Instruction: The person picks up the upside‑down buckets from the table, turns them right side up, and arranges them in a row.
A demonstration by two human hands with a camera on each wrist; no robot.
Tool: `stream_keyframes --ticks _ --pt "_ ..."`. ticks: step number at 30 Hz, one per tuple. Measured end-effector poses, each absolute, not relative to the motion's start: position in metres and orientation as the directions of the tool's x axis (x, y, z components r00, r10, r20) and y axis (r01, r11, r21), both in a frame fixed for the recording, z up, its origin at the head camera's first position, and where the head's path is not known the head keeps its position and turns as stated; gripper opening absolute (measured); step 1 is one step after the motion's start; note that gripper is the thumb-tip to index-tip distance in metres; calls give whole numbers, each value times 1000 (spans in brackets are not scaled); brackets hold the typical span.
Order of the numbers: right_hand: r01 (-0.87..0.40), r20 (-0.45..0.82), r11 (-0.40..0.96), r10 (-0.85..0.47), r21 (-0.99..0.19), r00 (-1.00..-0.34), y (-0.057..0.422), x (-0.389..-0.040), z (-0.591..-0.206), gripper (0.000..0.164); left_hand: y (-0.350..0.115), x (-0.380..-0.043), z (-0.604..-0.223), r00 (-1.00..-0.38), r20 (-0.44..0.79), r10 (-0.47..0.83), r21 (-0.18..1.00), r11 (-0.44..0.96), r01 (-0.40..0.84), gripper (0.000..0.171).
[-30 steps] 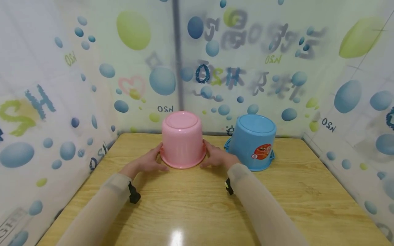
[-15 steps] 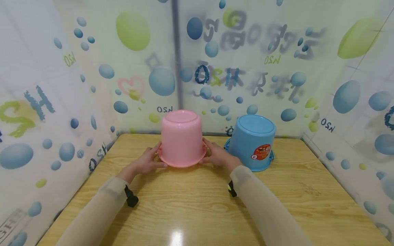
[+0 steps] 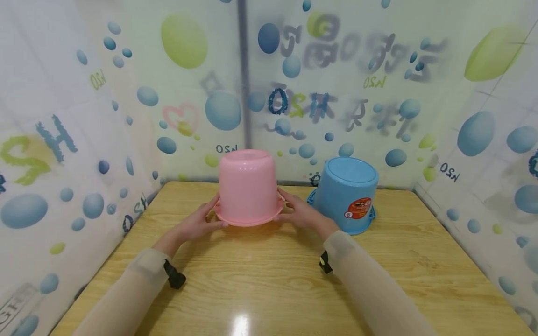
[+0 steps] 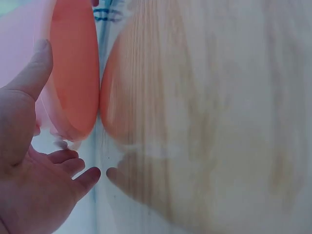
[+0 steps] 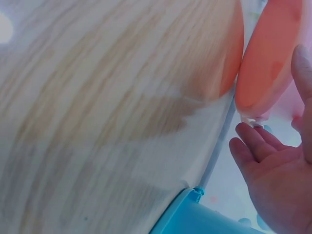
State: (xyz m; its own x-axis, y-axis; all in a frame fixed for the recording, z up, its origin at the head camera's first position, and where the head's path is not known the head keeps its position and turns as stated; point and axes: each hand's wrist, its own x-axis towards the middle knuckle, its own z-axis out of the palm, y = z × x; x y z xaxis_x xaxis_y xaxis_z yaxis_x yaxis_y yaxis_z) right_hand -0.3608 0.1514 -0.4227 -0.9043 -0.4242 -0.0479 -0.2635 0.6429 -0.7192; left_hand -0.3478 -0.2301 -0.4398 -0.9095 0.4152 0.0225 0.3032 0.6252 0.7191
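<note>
An upside-down pink bucket (image 3: pixel 248 186) is held between both hands near the back of the table. Its near rim is tipped up, and the orange-looking inside shows in both wrist views. On its left side my left hand (image 3: pixel 197 224) grips the rim, the thumb (image 4: pixel 36 73) lying along the near edge and the fingers at the side. My right hand (image 3: pixel 300 212) holds the opposite side the same way, with its thumb (image 5: pixel 303 73) at the rim. The far rim appears to meet or nearly meet the table.
A blue bucket (image 3: pixel 344 191) with a red label stands upside down to the right, close behind my right wrist. The wooden table (image 3: pixel 252 280) ends at a patterned curtain (image 3: pixel 201 140) at the back and sides.
The pink bucket's near rim has risen off the table and its base has tipped backward. Both hands have moved with the rim; the blue bucket has stayed in place.
</note>
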Motion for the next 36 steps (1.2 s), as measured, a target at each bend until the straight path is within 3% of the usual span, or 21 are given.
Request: stream_keyframes --ticks 9,36 --pt "-305 12 581 -453 -755 -892 154 -355 -416 96 -226 -337 -436 -916 53 398 757 582 296 102" --pt "-353 190 379 -404 -856 -895 153 -330 -398 76 -212 -322 -418 -895 324 308 816 388 429 66"
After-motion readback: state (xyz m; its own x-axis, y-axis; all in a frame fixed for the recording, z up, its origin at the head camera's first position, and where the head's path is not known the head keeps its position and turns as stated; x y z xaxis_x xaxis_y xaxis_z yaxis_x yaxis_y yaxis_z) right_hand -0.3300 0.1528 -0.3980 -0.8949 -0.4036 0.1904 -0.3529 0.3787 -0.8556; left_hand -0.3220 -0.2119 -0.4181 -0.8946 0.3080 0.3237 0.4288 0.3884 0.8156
